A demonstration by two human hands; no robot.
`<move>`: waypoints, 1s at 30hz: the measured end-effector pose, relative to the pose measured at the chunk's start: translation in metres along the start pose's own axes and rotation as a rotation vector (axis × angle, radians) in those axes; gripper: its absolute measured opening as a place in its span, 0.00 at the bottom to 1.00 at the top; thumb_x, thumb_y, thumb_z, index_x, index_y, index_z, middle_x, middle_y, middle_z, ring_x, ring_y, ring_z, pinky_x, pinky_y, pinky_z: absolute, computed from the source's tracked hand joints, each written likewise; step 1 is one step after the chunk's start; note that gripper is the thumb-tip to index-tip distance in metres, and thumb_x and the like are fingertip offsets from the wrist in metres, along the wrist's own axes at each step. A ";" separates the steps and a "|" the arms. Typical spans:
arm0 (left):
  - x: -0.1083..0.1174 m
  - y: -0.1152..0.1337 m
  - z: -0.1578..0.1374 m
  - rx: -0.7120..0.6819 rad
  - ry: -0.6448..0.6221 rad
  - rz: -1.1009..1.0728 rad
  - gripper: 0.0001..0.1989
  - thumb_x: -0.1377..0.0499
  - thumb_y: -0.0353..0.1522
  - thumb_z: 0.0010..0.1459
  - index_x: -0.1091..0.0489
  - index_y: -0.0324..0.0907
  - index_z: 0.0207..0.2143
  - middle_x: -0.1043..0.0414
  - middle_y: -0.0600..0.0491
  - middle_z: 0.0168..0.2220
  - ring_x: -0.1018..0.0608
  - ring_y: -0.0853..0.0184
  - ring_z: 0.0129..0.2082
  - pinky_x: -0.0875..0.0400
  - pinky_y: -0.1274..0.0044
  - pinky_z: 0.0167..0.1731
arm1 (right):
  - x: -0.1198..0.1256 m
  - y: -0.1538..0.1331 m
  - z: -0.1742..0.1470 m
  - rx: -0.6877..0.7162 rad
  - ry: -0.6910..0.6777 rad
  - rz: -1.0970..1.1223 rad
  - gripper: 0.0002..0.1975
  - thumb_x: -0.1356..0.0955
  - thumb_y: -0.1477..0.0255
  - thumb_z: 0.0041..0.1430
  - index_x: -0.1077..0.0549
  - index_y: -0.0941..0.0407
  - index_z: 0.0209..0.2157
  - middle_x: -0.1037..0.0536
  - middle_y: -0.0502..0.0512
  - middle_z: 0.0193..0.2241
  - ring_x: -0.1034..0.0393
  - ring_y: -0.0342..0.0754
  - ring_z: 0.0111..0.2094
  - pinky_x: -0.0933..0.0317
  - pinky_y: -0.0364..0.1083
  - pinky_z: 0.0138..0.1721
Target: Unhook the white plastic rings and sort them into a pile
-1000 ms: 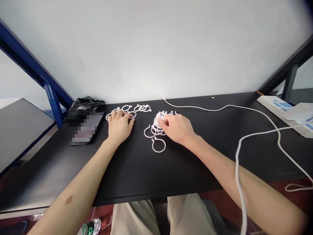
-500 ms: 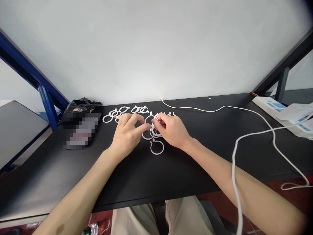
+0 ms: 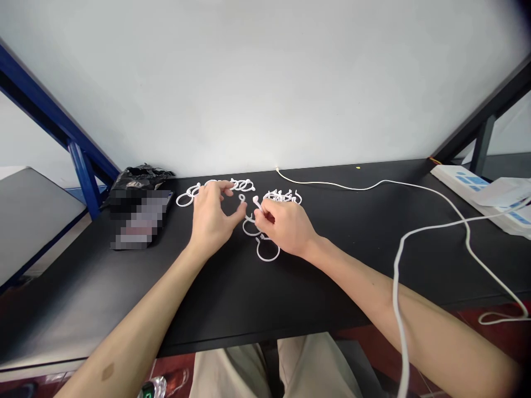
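My right hand (image 3: 286, 225) pinches a white plastic ring (image 3: 256, 200) with a ball-like end; its knob end pokes out past the fingertips and the rest is hidden by the hand. Opposite it, my left hand (image 3: 213, 215) has thumb and fingers apart, holding nothing I can see. Between the hands shows a small white eyelet (image 3: 241, 197); whether it lies on the table I cannot tell. Just below my right hand lies an open white ring (image 3: 267, 260), with another ring (image 3: 249, 233) partly covered. More white rings (image 3: 185, 205) lie behind my left hand, and a cluster (image 3: 296, 194) sits beyond my right.
The black table (image 3: 232, 309) meets a pale wall (image 3: 265, 83) at the back. A crumpled black bag (image 3: 143, 177) and a blurred flat packet (image 3: 143, 218) lie at left. A white cable (image 3: 399, 276) crosses my right forearm; a white-and-blue box (image 3: 468, 179) is at right.
My left hand has drawn away from the right and its fingers have spread. The knob end in my right hand now shows clearly, and a small eyelet is visible between the hands.
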State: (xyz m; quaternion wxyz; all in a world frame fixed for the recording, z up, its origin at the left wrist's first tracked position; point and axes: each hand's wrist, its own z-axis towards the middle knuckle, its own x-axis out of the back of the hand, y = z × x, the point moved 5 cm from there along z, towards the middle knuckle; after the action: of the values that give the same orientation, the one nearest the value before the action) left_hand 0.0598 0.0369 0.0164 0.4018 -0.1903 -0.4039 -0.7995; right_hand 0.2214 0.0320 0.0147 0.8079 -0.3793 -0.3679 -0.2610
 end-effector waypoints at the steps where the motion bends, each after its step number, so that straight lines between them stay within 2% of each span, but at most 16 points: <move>1: -0.001 -0.005 0.002 0.031 -0.001 -0.009 0.20 0.34 0.34 0.52 0.36 0.45 0.46 0.29 0.52 0.39 0.29 0.63 0.38 0.33 0.67 0.44 | 0.001 0.001 0.000 -0.010 0.013 -0.021 0.15 0.39 0.69 0.63 0.40 0.56 0.22 0.35 0.45 0.18 0.46 0.38 0.20 0.56 0.42 0.24; 3: -0.005 -0.014 0.003 0.041 -0.039 -0.011 0.21 0.34 0.38 0.53 0.35 0.44 0.47 0.29 0.52 0.40 0.29 0.62 0.39 0.33 0.67 0.44 | 0.001 0.004 0.001 -0.041 0.014 -0.075 0.15 0.39 0.69 0.63 0.38 0.56 0.22 0.34 0.46 0.18 0.46 0.39 0.20 0.56 0.42 0.24; 5: -0.013 -0.022 0.001 -0.017 -0.119 0.036 0.19 0.37 0.41 0.57 0.35 0.44 0.47 0.28 0.51 0.40 0.29 0.60 0.42 0.33 0.66 0.46 | 0.003 0.010 0.002 -0.101 0.008 -0.150 0.15 0.39 0.68 0.63 0.36 0.56 0.22 0.31 0.47 0.20 0.44 0.40 0.21 0.56 0.43 0.24; 8: -0.023 -0.030 -0.002 -0.104 -0.162 0.239 0.15 0.44 0.40 0.63 0.33 0.42 0.48 0.28 0.47 0.44 0.30 0.55 0.47 0.35 0.63 0.49 | 0.009 0.021 0.005 -0.225 0.046 -0.306 0.17 0.39 0.63 0.65 0.33 0.56 0.24 0.27 0.52 0.26 0.36 0.44 0.27 0.53 0.44 0.25; 12: -0.036 -0.034 0.004 -0.140 -0.137 0.508 0.18 0.48 0.37 0.65 0.32 0.40 0.53 0.30 0.42 0.50 0.32 0.48 0.52 0.37 0.61 0.49 | 0.014 0.027 0.007 -0.306 0.114 -0.434 0.15 0.36 0.60 0.62 0.27 0.58 0.34 0.27 0.60 0.37 0.32 0.53 0.39 0.41 0.46 0.30; 15: -0.046 -0.036 0.016 -0.118 -0.121 0.583 0.19 0.49 0.36 0.65 0.31 0.38 0.54 0.30 0.41 0.52 0.32 0.46 0.52 0.37 0.60 0.48 | 0.014 0.023 0.007 -0.220 0.178 -0.435 0.14 0.35 0.67 0.62 0.27 0.60 0.44 0.28 0.64 0.42 0.33 0.56 0.43 0.36 0.51 0.40; 19: -0.055 -0.040 0.026 -0.093 -0.157 0.602 0.15 0.50 0.35 0.65 0.25 0.39 0.43 0.27 0.42 0.47 0.32 0.45 0.50 0.37 0.59 0.45 | 0.010 0.013 0.003 -0.065 0.146 -0.316 0.19 0.40 0.77 0.64 0.29 0.60 0.54 0.29 0.64 0.50 0.35 0.56 0.51 0.37 0.53 0.51; 21: -0.056 -0.039 0.026 -0.119 -0.153 0.605 0.15 0.51 0.34 0.66 0.25 0.39 0.39 0.26 0.42 0.45 0.31 0.45 0.49 0.37 0.60 0.44 | 0.007 0.007 0.000 0.000 0.098 -0.251 0.20 0.41 0.73 0.66 0.30 0.59 0.56 0.31 0.64 0.56 0.39 0.57 0.57 0.41 0.56 0.58; 23: -0.054 -0.037 0.025 -0.152 -0.137 0.608 0.15 0.52 0.34 0.66 0.26 0.40 0.39 0.26 0.41 0.44 0.31 0.46 0.48 0.38 0.60 0.43 | 0.001 -0.001 -0.005 0.078 0.011 -0.215 0.23 0.39 0.62 0.66 0.31 0.56 0.59 0.35 0.63 0.61 0.47 0.62 0.64 0.49 0.63 0.63; 25: -0.052 -0.034 0.022 -0.182 -0.115 0.606 0.14 0.52 0.34 0.67 0.27 0.40 0.38 0.26 0.41 0.43 0.31 0.47 0.47 0.38 0.60 0.42 | -0.009 -0.007 -0.009 0.145 -0.096 -0.220 0.31 0.37 0.50 0.62 0.32 0.52 0.59 0.38 0.62 0.63 0.54 0.68 0.67 0.59 0.69 0.65; 26: -0.051 -0.032 0.020 -0.197 -0.099 0.603 0.14 0.52 0.33 0.67 0.27 0.40 0.38 0.26 0.41 0.42 0.30 0.47 0.46 0.38 0.61 0.41 | -0.014 -0.008 -0.011 0.161 -0.140 -0.235 0.32 0.37 0.48 0.60 0.31 0.52 0.59 0.38 0.62 0.64 0.56 0.69 0.68 0.63 0.71 0.65; 28: -0.046 -0.026 0.014 -0.235 -0.059 0.593 0.13 0.51 0.33 0.67 0.27 0.40 0.37 0.26 0.42 0.41 0.30 0.49 0.45 0.38 0.62 0.40 | -0.022 -0.003 -0.011 0.152 -0.174 -0.279 0.30 0.37 0.49 0.61 0.28 0.53 0.56 0.36 0.63 0.63 0.55 0.69 0.68 0.65 0.70 0.66; 30: -0.040 -0.019 0.006 -0.276 -0.018 0.572 0.11 0.49 0.32 0.67 0.28 0.41 0.36 0.25 0.44 0.41 0.29 0.51 0.43 0.38 0.63 0.39 | -0.024 0.004 -0.007 0.127 -0.149 -0.327 0.24 0.38 0.55 0.65 0.26 0.55 0.54 0.34 0.63 0.61 0.52 0.67 0.67 0.64 0.69 0.66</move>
State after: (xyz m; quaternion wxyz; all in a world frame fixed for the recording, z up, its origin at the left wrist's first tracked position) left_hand 0.0687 0.0683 -0.0148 0.5770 -0.3560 -0.2254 -0.6996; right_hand 0.2130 0.0322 -0.0098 0.7476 -0.2810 -0.4993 -0.3360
